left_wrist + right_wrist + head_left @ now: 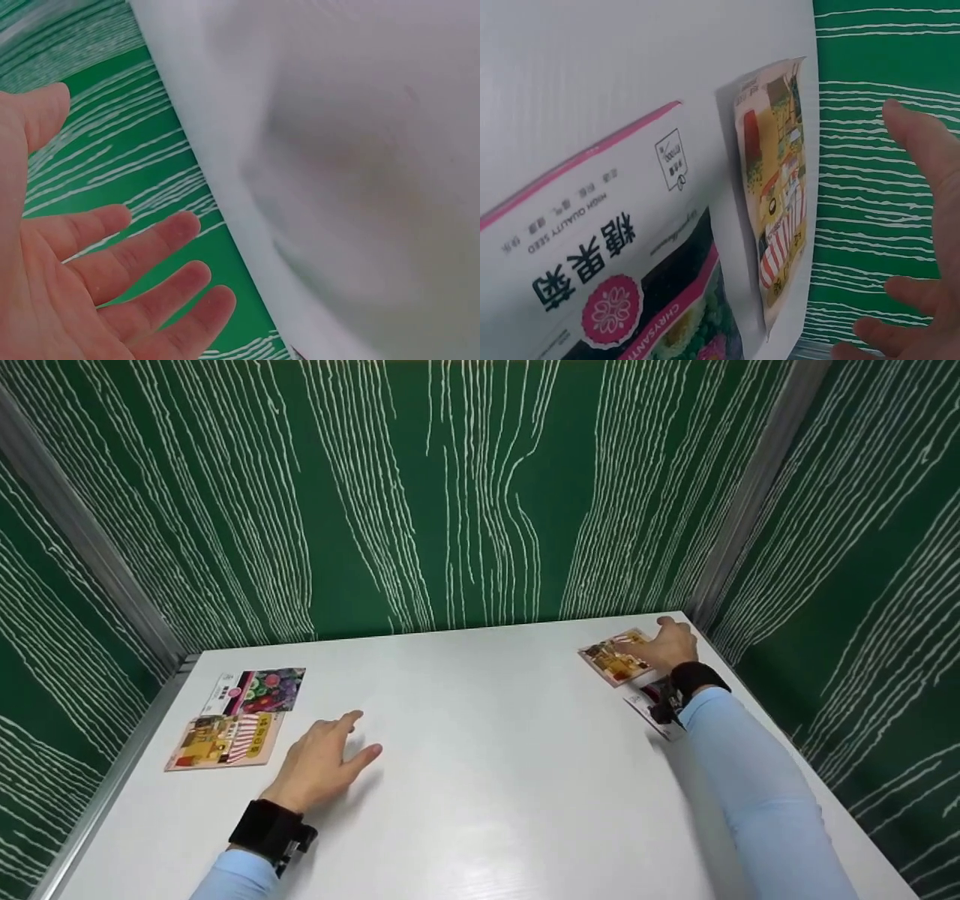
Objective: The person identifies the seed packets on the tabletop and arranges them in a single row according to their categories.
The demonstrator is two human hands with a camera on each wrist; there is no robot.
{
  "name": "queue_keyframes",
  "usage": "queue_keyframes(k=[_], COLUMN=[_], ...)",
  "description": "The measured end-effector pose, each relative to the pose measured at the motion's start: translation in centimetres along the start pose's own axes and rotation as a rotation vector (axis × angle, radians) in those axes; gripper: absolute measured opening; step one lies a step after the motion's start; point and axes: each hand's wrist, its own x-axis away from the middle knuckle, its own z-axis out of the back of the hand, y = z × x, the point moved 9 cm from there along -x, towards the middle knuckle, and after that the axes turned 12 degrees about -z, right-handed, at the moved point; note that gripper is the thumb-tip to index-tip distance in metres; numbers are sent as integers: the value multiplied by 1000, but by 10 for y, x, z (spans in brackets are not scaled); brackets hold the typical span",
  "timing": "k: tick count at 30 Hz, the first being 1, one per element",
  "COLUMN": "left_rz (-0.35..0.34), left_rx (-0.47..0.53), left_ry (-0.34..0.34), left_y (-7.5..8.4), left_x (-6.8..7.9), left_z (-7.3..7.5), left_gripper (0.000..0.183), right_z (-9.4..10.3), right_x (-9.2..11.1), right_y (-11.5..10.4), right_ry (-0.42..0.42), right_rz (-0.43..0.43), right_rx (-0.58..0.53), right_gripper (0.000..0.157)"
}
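My right hand (667, 646) is over the far right of the table, by a yellow illustrated packet (613, 660) with a striped awning. In the right wrist view its fingers are spread, with a gap between them and that packet (772, 187). Partly under the right wrist lies a white chrysanthemum seed packet (646, 706), its pink edge and print clear in the right wrist view (592, 225). My left hand (319, 761) hovers above the table at left, fingers apart and holding nothing. Beside it lie another yellow awning packet (225, 741) and a white flower seed packet (262, 691).
The white tabletop (480, 750) spreads between the two pairs of packets. Green panels with white wavy lines (465, 510) rise behind and at both sides, with grey metal posts (757, 480) at the corners. Both wrists wear black camera bands.
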Motion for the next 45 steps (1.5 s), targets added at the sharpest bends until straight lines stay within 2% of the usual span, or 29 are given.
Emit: queue_keyframes(k=[11, 20, 27, 32, 37, 42, 45], left_rz=[7, -17, -35, -11, -10, -21, -31], left_rx=[11, -8, -4, 2, -6, -12, -16], left_ry=[-7, -6, -8, -21, -23, -23, -14], left_y=[-3, 2, 5, 1, 0, 2, 2], left_x=[11, 10, 9, 12, 12, 9, 8], left_z=[-9, -11, -14, -18, -17, -16, -16], left_gripper=[75, 71, 70, 71, 72, 74, 75], right_z=[-9, -21, -32, -34, -32, -30, -32], right_x=[-20, -26, -27, -28, -29, -29, -31], right_y=[8, 28, 38, 34, 25, 10, 7], right_ry=[63, -6, -123, -86, 2, 65, 77], right_rz=[-42, -91, -151, -128, -87, -33, -54], right_rx=[197, 226, 283, 301, 268, 150, 76], right_gripper=[124, 131, 136, 137, 130, 110, 108])
